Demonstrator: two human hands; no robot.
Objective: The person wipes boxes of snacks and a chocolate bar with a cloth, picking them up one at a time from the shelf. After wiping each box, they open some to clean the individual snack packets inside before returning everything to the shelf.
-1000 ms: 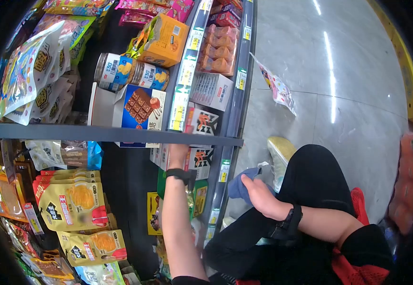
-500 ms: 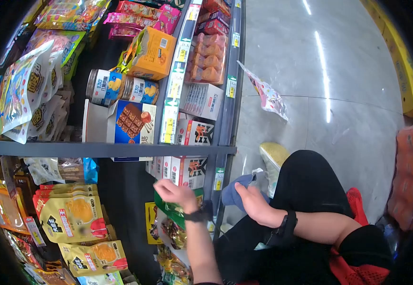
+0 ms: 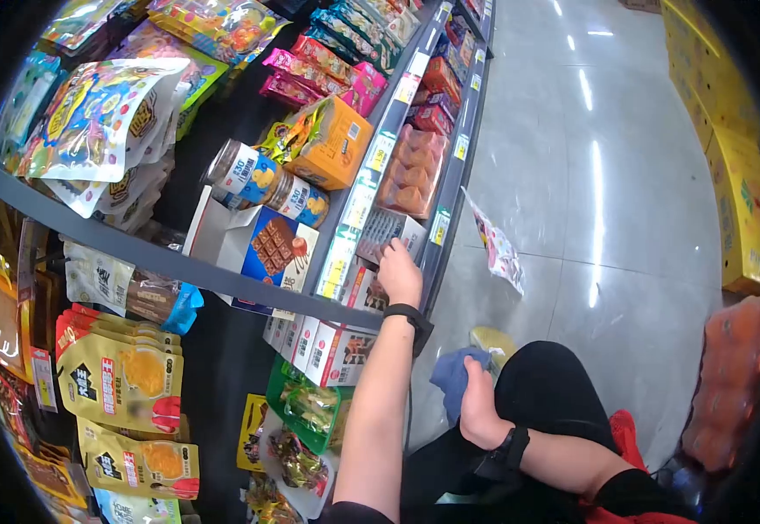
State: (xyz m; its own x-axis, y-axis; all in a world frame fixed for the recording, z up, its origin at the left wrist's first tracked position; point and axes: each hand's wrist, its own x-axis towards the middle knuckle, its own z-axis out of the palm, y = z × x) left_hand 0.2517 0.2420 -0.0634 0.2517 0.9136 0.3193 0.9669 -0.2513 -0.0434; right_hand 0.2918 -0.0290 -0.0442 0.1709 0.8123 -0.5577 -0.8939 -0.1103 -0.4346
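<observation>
My left hand [image 3: 400, 275] reaches over the lower shelf at its front edge. Its fingers are drawn together at the near end of a white box [image 3: 404, 230]; whatever they hold is hidden. A dark band is on the wrist. Lower right, my right hand [image 3: 482, 409] grips a crumpled blue-grey cloth [image 3: 453, 381], in front of my bent knee. Close to the left hand lie a clear pack of orange items [image 3: 414, 170] and white boxes with dark print [image 3: 338, 354]. Left of it is a blue chocolate box [image 3: 273, 247].
A grey shelf rail [image 3: 223, 278] crosses the left side, with price strips [image 3: 380, 150] beside it. Snack pouches [image 3: 122, 371] fill the racks. On the floor [image 3: 542, 210] lies a loose wrapper [image 3: 495, 246]. Yellow cartons [image 3: 741, 205] and red-orange packs [image 3: 728, 380] stand at right.
My left hand has moved up and right, from above the green tray to the white box. The right hand still has the cloth, slightly lower. The view has shifted, showing more shelf and aisle.
</observation>
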